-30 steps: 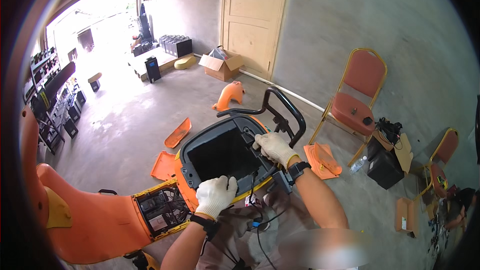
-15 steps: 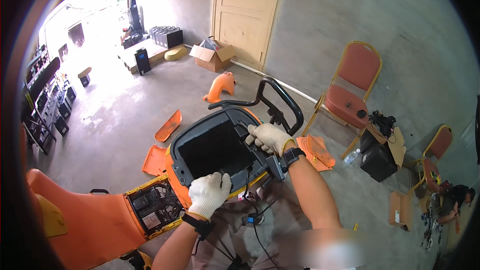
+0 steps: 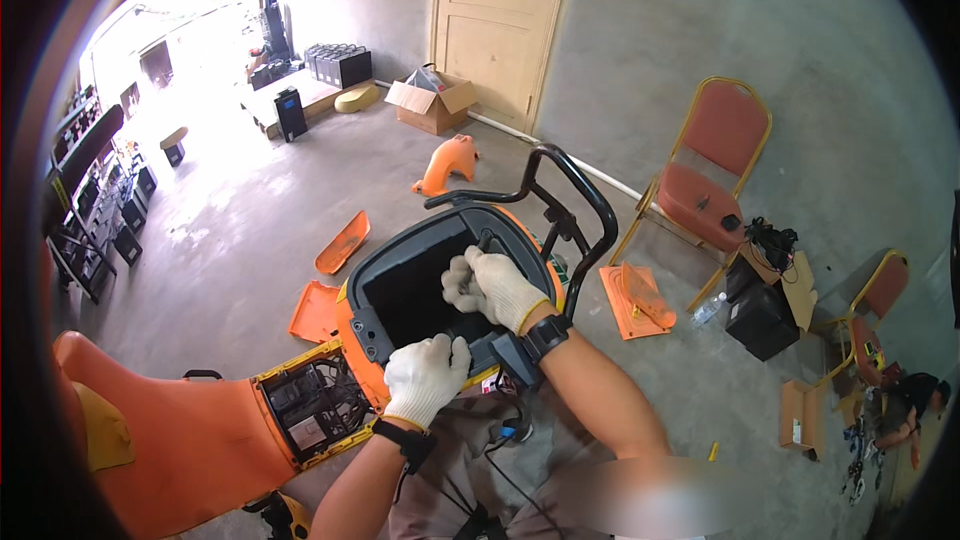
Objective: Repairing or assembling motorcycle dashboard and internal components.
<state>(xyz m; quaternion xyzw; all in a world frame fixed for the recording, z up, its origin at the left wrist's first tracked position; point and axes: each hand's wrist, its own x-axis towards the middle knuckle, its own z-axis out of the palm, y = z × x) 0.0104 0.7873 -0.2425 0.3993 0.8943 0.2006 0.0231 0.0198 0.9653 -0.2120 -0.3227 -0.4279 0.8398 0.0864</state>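
An orange electric scooter stands in front of me, its black storage bucket (image 3: 410, 285) uncovered. My left hand (image 3: 428, 380), in a white knit glove, rests at the bucket's near rim with its fingers curled over the edge. Above the bucket's right part is my right hand (image 3: 497, 290), gloved too, its fingers bent inward; whatever they hold, if anything, is hidden. A black grab rail (image 3: 590, 195) rises behind the bucket. To the left, an open compartment (image 3: 312, 402) full of dark wiring lies between the bucket and the orange footboard section (image 3: 190, 440).
Orange body panels lie on the floor: a curved one (image 3: 450, 162), a narrow one (image 3: 343, 242) and a flat one (image 3: 636, 305). A red chair (image 3: 703, 200) stands right, near a black box (image 3: 762, 315). Another person (image 3: 908, 410) is at the far right.
My right hand has moved left from the bucket's right rim to over its opening, fingers turned inward. My left hand stays at the near rim. The view has shifted slightly.
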